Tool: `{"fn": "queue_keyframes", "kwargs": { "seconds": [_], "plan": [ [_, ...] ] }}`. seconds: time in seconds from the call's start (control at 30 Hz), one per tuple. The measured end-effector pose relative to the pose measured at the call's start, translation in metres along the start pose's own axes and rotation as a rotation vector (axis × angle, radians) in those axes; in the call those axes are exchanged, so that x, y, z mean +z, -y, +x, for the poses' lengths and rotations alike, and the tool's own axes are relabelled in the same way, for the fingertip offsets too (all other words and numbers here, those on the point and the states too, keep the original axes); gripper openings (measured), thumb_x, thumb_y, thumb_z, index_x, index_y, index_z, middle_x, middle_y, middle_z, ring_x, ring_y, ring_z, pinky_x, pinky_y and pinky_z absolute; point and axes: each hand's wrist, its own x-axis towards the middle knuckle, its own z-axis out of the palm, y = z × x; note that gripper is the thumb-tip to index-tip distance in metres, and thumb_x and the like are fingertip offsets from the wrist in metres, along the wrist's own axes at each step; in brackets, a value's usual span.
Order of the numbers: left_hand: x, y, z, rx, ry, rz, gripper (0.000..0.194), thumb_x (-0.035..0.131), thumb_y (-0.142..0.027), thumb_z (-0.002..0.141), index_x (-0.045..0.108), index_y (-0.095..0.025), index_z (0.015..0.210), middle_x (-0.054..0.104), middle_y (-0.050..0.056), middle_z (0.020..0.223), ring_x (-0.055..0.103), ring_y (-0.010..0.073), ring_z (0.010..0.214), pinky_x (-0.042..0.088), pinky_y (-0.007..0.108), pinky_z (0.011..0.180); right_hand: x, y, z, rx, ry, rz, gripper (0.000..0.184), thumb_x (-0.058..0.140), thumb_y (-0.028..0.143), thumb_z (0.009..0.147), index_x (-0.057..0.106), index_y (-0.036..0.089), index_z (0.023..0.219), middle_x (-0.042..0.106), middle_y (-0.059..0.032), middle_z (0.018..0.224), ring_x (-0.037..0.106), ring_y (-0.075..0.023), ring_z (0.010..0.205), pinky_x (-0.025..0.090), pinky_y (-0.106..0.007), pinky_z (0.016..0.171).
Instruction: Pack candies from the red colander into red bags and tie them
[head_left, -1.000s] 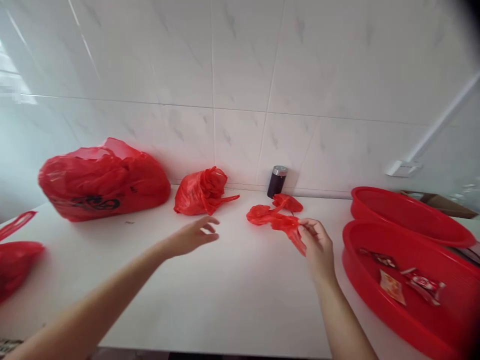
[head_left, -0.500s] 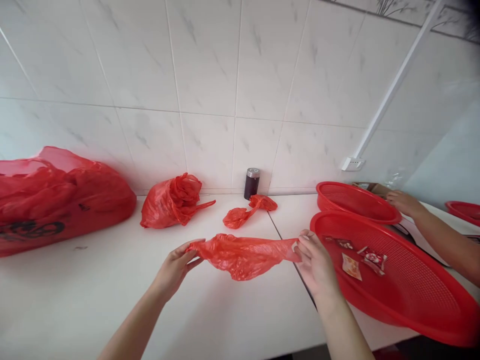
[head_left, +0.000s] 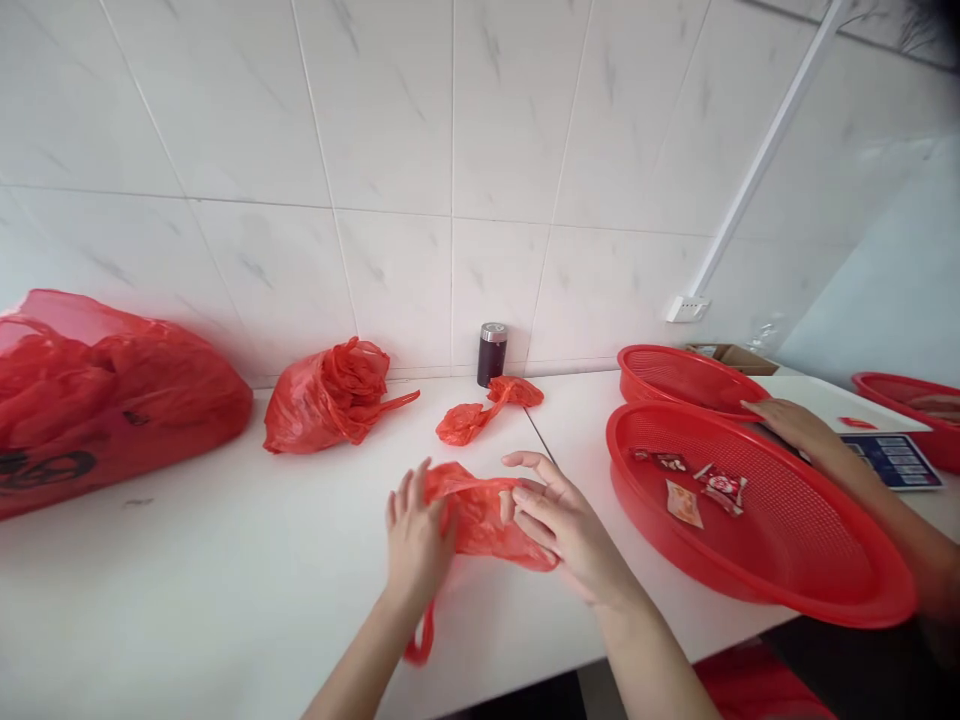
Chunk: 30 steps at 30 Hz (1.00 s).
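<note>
A thin red plastic bag [head_left: 480, 520] stretches between my two hands, above the white table. My left hand [head_left: 420, 545] is closed on its left part, and a loop of the bag dangles below that wrist. At the bag's upper right edge, my right hand [head_left: 562, 525] pinches the film, with the index finger lifted off. Part of the bag is hidden behind my left fingers. Just beyond my hands, a small crumpled red bag [head_left: 461, 424] lies joined by a twisted strip to another red bundle [head_left: 516, 391].
A dark flask [head_left: 492, 355] stands by the tiled wall. To the left are a stuffed red bag [head_left: 315, 400] and a larger one [head_left: 127, 400]. At right, a red basket [head_left: 847, 580] holds several small packets, near another basket [head_left: 675, 380], a scale [head_left: 892, 460] and a co-worker's hand [head_left: 795, 425].
My hands have come closer together, the left one moving right, and the bag is bunched with a loop hanging down. The co-worker's hand has moved from the box to the rear basket.
</note>
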Motion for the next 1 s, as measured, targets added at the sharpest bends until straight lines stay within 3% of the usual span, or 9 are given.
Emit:
{"fn": "queue_keyframes", "kwargs": {
  "seconds": [0.1,0.2,0.33,0.4,0.47,0.57,0.73,0.9,1.0],
  "plan": [
    [-0.001,0.04,0.005,-0.094,0.06,0.163,0.032,0.043,-0.009,0.083,0.073,-0.017,0.088,0.044,0.015,0.142,0.047,0.0354,0.123,0.043,0.05,0.094,-0.032,0.007,-0.01,-0.01,-0.081,-0.091,0.037,0.053,0.034,0.09,0.047,0.028,0.125,0.063,0.0,0.083,0.018,-0.0045,0.041,0.019,-0.019,0.039],
    [-0.021,0.069,0.01,-0.041,0.32,0.105,0.047,0.038,-0.007,0.081,0.068,-0.026,0.112,0.047,0.009,0.139,0.058,0.0288,0.109,0.05,0.038,0.077,-0.066,0.01,-0.009,-0.089,-0.293,-0.457,0.027,0.05,0.033,0.089,0.058,0.026,0.114,0.064,-0.0018,0.083,0.041,-0.0098,0.049,0.037,-0.024,0.049],
    [-0.039,0.059,0.008,-0.073,0.495,-0.058,0.053,0.035,-0.012,0.083,0.056,-0.034,0.126,0.047,0.004,0.136,0.064,0.0176,0.075,0.047,0.03,0.062,-0.051,0.006,-0.002,-0.382,-0.545,-1.144,0.023,0.047,0.023,0.086,0.068,0.024,0.095,0.057,-0.0097,0.111,0.053,-0.0263,0.102,0.043,-0.042,0.088],
    [-0.042,0.045,0.006,-0.094,0.483,-0.126,0.051,0.035,-0.013,0.082,0.057,-0.032,0.123,0.048,0.005,0.134,0.063,0.0163,0.071,0.046,0.03,0.063,-0.022,0.0,0.0,-0.528,-0.434,-1.321,0.026,0.048,0.017,0.084,0.069,0.024,0.097,0.049,-0.0096,0.125,0.046,-0.0275,0.116,0.038,-0.044,0.098],
    [-0.046,0.034,0.006,-0.076,0.505,-0.262,0.049,0.036,-0.014,0.081,0.058,-0.031,0.122,0.052,0.004,0.129,0.063,0.0166,0.075,0.047,0.028,0.065,-0.001,-0.011,0.005,-0.562,-0.14,-1.445,0.026,0.05,0.012,0.082,0.07,0.025,0.093,0.044,-0.0065,0.134,0.037,-0.0281,0.126,0.031,-0.046,0.105],
    [-0.059,0.032,0.008,-0.03,0.569,-0.4,0.051,0.039,-0.015,0.081,0.055,-0.034,0.126,0.056,0.004,0.12,0.063,0.0189,0.086,0.047,0.027,0.072,-0.007,-0.031,0.023,-0.354,0.13,-1.688,0.03,0.057,0.006,0.076,0.07,0.024,0.096,0.03,-0.0041,0.149,0.021,-0.0357,0.136,0.02,-0.055,0.109],
    [-0.072,0.055,0.015,-0.185,0.519,0.061,0.07,0.034,-0.006,0.075,0.048,-0.041,0.133,0.044,0.008,0.128,0.062,0.0163,0.065,0.042,0.029,0.056,-0.065,-0.026,0.049,0.243,0.129,-1.923,0.061,0.069,0.002,0.063,0.063,0.024,0.119,0.029,-0.015,0.149,0.044,-0.0411,0.119,0.038,-0.053,0.093],
    [-0.07,0.06,0.009,-0.127,0.466,-0.151,0.07,0.036,-0.01,0.077,0.037,-0.038,0.141,0.035,0.007,0.143,0.064,0.0217,0.095,0.05,0.025,0.063,-0.086,0.028,0.012,0.099,0.133,-1.402,0.053,0.067,0.04,0.078,0.054,0.038,0.129,0.033,-0.002,0.148,0.037,-0.0307,0.13,0.038,-0.041,0.099],
    [-0.076,0.063,0.002,-0.092,0.489,-0.429,0.063,0.042,-0.017,0.08,0.04,-0.039,0.139,0.031,-0.001,0.151,0.048,0.0258,0.125,0.05,0.027,0.088,-0.115,0.044,-0.028,0.096,-0.27,-1.435,0.057,0.062,0.051,0.079,0.051,0.035,0.132,0.043,-0.0059,0.142,0.039,-0.0334,0.129,0.039,-0.044,0.096]
  ]
}}
